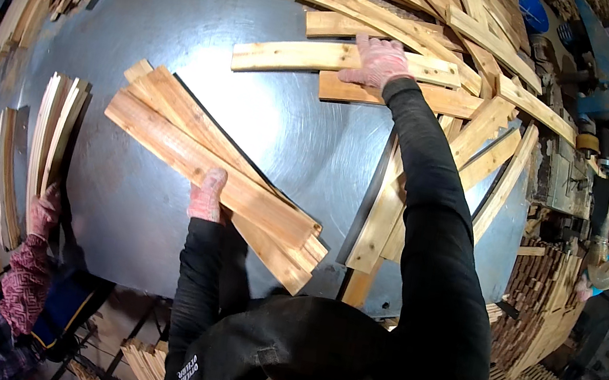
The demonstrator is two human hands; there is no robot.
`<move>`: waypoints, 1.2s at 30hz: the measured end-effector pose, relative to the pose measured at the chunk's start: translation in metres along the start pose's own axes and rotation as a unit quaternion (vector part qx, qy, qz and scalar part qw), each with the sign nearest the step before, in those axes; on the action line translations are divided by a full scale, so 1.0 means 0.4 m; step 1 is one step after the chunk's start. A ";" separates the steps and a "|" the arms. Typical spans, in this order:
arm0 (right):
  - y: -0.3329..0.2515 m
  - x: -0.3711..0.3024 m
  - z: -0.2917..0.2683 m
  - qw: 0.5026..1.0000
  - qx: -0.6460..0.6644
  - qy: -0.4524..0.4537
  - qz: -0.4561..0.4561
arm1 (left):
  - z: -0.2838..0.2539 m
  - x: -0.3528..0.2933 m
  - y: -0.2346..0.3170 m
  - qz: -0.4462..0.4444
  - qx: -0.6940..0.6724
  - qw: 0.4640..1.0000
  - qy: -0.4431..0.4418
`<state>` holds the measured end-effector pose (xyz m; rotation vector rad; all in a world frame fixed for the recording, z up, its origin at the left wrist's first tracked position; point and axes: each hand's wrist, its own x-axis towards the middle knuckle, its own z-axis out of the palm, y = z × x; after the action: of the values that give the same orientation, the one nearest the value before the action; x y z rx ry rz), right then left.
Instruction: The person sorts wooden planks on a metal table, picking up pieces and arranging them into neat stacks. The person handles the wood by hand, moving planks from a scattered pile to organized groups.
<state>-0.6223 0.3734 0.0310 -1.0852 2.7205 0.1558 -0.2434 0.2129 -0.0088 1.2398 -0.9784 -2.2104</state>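
My left hand (208, 195), in a pink glove, grips a small fanned bundle of wooden boards (160, 140) over the table. Its thumb lies on the top board, and the other fingers are hidden underneath. My right hand (378, 62), gloved alike, reaches to the far side and grasps a pale curved wooden board (287, 56). Its fingers bend over that board's far edge. Just nearer than this board lies a redder board (440, 100), partly under my wrist. Beyond my right hand, another long board (351, 7) rests on the loose pile.
The metal table (136, 230) carries more boards (37, 8) along its far left edge. At the left, a co-worker's gloved hand (43, 215) holds upright boards (48, 131). Machinery (581, 148) stands at the right, beside stacked wood (535, 301). Several boards (385, 212) lie under my right arm.
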 end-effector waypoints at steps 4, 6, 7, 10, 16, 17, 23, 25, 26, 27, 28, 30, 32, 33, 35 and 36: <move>-0.089 0.012 -0.030 0.993 0.080 -0.087 -0.025 | -0.042 0.018 -0.014 -0.026 -0.009 1.000 -0.013; -0.168 -0.045 -0.100 0.984 0.167 -0.061 -0.028 | -0.033 0.019 -0.009 -0.032 0.008 0.999 -0.009; -0.198 -0.040 -0.092 0.983 0.177 -0.043 -0.021 | -0.038 0.023 -0.008 -0.037 0.030 0.999 -0.004; -0.155 -0.003 -0.159 0.993 0.100 -0.036 0.051 | -0.040 0.016 0.000 -0.029 0.055 0.998 -0.016; 0.182 0.097 0.046 0.976 -0.003 0.130 0.173 | -0.190 0.066 -0.086 0.153 0.203 0.959 -0.126; 0.194 0.106 0.049 0.976 -0.013 0.128 0.176 | -0.190 0.083 -0.071 0.012 0.093 0.989 -0.113; 0.135 0.050 -0.055 0.992 0.039 0.009 0.120 | -0.193 0.048 -0.096 0.379 0.388 0.834 -0.104; 0.028 -0.004 -0.132 0.991 0.101 0.072 0.056 | -0.182 0.048 -0.071 0.512 0.552 0.652 -0.089; -0.014 -0.016 -0.189 0.982 0.170 0.037 0.070 | -0.185 0.053 -0.058 0.441 0.501 0.739 -0.090; -0.008 -0.022 -0.198 0.958 0.275 0.078 -0.011 | -0.170 0.061 -0.040 0.371 0.433 0.817 -0.083; 0.002 -0.027 -0.202 0.915 0.377 0.115 -0.088 | -0.166 0.075 -0.004 0.237 0.327 0.912 -0.077; -0.039 -0.030 -0.260 0.787 0.609 -0.046 -0.091 | -0.149 0.099 0.108 0.044 0.140 0.989 0.011; -0.086 -0.020 -0.235 0.578 0.785 -0.163 -0.150 | -0.150 0.118 0.258 0.028 0.274 0.961 -0.018; -0.157 -0.045 -0.220 0.497 0.831 -0.184 -0.170 | -0.201 0.143 0.310 0.029 0.284 0.958 -0.022; -0.262 -0.082 -0.142 0.349 0.897 -0.224 -0.155 | -0.215 0.110 0.401 0.024 0.433 0.901 0.013; -0.283 -0.073 -0.042 0.370 0.898 -0.220 -0.096 | -0.168 0.076 0.449 0.017 0.560 0.827 0.040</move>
<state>-0.5262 0.3079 0.0517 -0.2808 0.7726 -1.7262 -0.1975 0.0490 0.0848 1.6619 -2.3852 -1.4241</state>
